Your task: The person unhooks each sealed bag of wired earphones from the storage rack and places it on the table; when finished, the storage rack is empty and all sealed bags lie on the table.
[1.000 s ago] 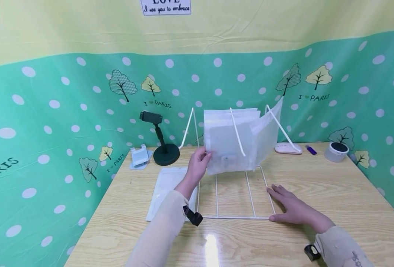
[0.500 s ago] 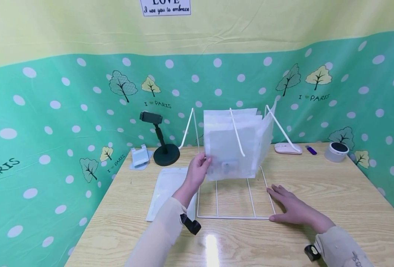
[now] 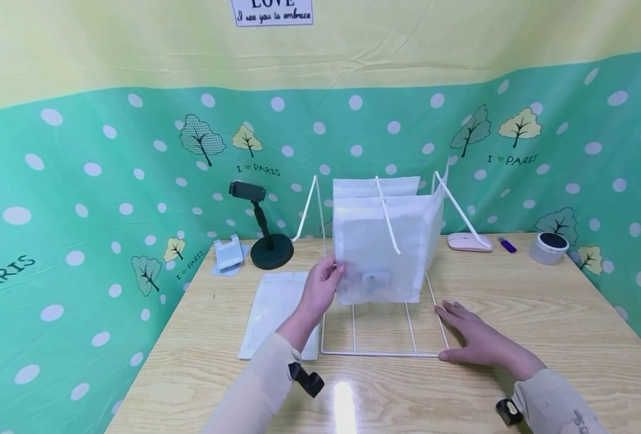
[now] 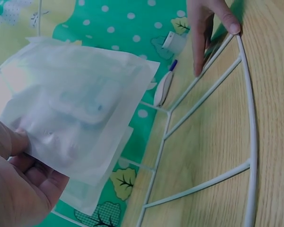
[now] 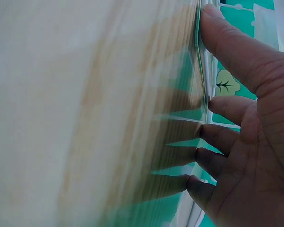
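Note:
A white wire rack [image 3: 380, 352] stands on the wooden table, its flat base toward me and slanted uprights behind. My left hand [image 3: 320, 288] pinches the left edge of a translucent white pouch [image 3: 382, 250] and holds it upright among the uprights. In the left wrist view the same pouch [image 4: 78, 106] shows a small item inside, with more pouches behind it. My right hand [image 3: 469, 337] lies flat on the table, its straight fingers pressing the rack's right base wire [image 5: 201, 71].
Another flat pouch [image 3: 274, 310] lies on the table left of the rack. At the back stand a black phone stand [image 3: 266, 232], a small white holder [image 3: 228, 254], a pink mouse [image 3: 467, 242], a blue stick [image 3: 507, 245] and a tape roll [image 3: 549, 247].
My left hand has lowered the pouch into the rack and squared it to face me; the splayed right flap has closed in. The right hand has stayed put.

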A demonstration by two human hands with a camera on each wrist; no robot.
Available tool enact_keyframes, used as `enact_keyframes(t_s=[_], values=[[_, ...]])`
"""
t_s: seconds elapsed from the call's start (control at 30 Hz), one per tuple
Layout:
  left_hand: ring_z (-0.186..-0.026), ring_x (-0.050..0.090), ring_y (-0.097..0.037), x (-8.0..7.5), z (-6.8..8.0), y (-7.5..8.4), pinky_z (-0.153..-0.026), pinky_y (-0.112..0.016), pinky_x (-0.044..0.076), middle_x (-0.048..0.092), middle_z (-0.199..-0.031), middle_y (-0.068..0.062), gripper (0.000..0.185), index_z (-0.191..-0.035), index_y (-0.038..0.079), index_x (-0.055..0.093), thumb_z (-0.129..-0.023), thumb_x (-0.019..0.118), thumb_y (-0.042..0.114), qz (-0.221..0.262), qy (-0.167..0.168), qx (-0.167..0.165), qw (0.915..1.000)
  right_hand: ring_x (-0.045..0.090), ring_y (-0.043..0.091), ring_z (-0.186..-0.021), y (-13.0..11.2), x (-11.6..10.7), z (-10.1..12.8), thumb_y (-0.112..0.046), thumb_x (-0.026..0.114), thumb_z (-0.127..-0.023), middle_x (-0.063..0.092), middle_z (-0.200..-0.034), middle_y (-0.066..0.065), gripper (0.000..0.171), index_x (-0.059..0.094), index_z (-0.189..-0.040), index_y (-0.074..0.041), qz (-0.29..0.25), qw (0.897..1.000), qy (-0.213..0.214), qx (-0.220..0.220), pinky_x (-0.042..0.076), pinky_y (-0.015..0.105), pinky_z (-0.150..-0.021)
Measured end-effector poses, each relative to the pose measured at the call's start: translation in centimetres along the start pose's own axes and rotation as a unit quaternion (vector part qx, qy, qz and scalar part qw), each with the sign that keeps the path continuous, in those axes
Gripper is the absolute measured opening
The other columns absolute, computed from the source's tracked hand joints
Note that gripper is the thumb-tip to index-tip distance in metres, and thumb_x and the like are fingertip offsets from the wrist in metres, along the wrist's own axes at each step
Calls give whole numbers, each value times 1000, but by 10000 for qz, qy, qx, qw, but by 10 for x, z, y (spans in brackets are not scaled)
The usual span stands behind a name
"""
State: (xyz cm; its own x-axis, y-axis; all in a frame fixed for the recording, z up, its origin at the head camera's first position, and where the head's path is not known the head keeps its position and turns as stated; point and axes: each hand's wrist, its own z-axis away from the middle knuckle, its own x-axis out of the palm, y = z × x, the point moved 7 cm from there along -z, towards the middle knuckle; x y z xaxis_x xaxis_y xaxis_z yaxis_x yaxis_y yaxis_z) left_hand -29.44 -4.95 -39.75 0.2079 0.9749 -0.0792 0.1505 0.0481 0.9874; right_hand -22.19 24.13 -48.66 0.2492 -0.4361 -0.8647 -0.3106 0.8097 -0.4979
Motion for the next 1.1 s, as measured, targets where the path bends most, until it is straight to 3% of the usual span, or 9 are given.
enact_keyframes(t_s=[0.23, 0.6, 1.1], values=[[-105, 64, -30, 3, 10, 2, -88, -40, 54, 65, -116, -22, 25, -120, -4, 60, -101, 51, 8, 29, 31, 13, 10000, 19, 56, -137, 0, 1, 2, -58, 73, -77, 27, -152, 31, 98, 37, -148, 0, -20, 10000, -17, 24, 23, 71, -104], [-107, 63, -28, 2, 24, 4, -90, -41, 52, 65, -121, -17, 25, -120, 0, 62, -101, 51, 12, -156, 59, 142, 9998, 18, 56, -137, 2, 0, 1, -58, 73, -77, 27, -152, 31, 98, 38, -148, -1, 4, 10000, 49, -50, 22, 71, -104], [-99, 64, -23, 5, 40, 6, -84, -34, 53, 66, -114, -18, 24, -117, -3, 63, -100, 52, 8, -47, 38, 215, 9997, 19, 56, -137, -1, -2, 1, -59, 73, -77, 28, -151, 32, 98, 38, -147, 0, -2, 9999, 42, -91, 22, 71, -104]])
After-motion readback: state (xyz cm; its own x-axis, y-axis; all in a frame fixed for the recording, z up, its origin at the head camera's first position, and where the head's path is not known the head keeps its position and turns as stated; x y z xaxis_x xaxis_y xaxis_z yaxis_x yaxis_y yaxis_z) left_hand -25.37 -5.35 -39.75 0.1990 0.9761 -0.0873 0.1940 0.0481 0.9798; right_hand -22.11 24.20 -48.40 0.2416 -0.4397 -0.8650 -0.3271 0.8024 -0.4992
